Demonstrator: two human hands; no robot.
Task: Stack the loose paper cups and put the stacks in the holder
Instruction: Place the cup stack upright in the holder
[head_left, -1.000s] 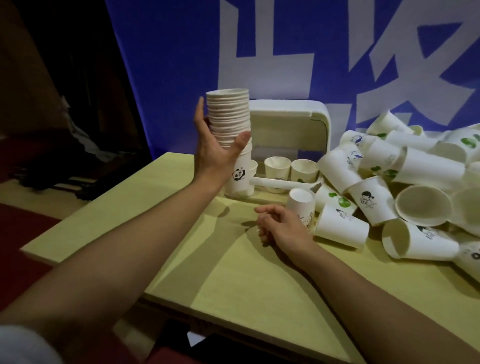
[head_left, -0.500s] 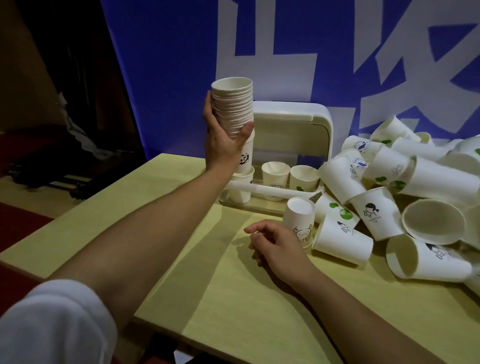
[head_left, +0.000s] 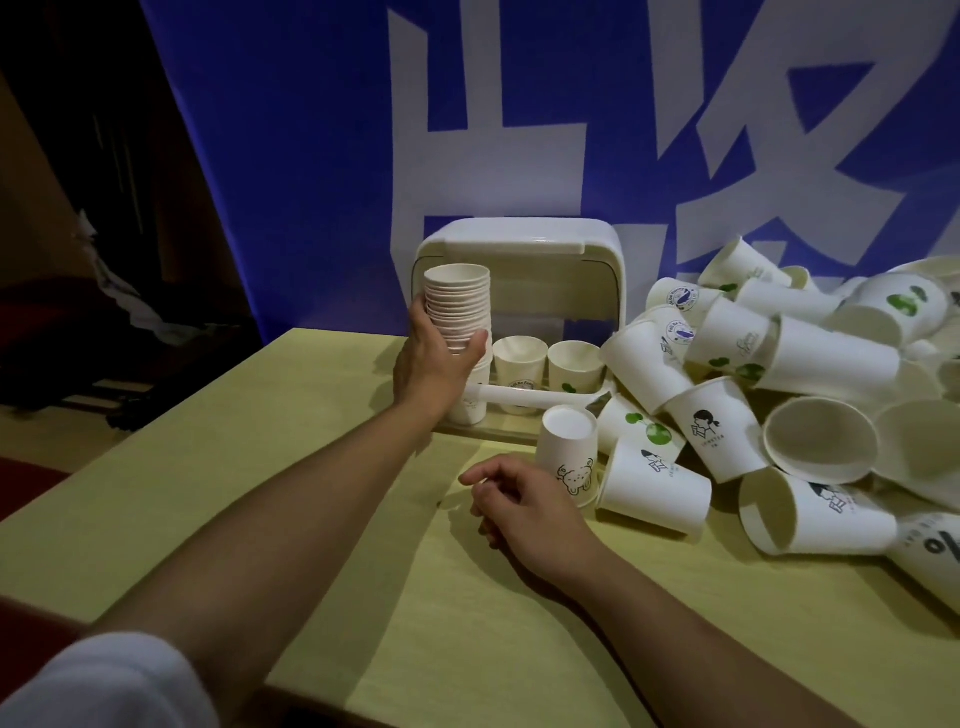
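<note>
A tall stack (head_left: 459, 306) of nested paper cups is clamped by the fingers (head_left: 475, 347) of the left hand (head_left: 432, 364) and is held upright at the left end of the white holder (head_left: 519, 291), its base reaching down into the leftmost slot. About fifteen rims can be counted above the hand. Two more cups (head_left: 548, 364) are seen standing upright in the holder, just right of the stack, behind its front rail. The right hand (head_left: 524, 506) is rested on the tabletop (head_left: 291, 467), fingers loosely curled and empty, just beside one upturned bear cup (head_left: 569, 454). A heap (head_left: 789, 395) of well over a dozen loose cups is spread across the right side, mostly tipped over; an exact count cannot be made.
</note>
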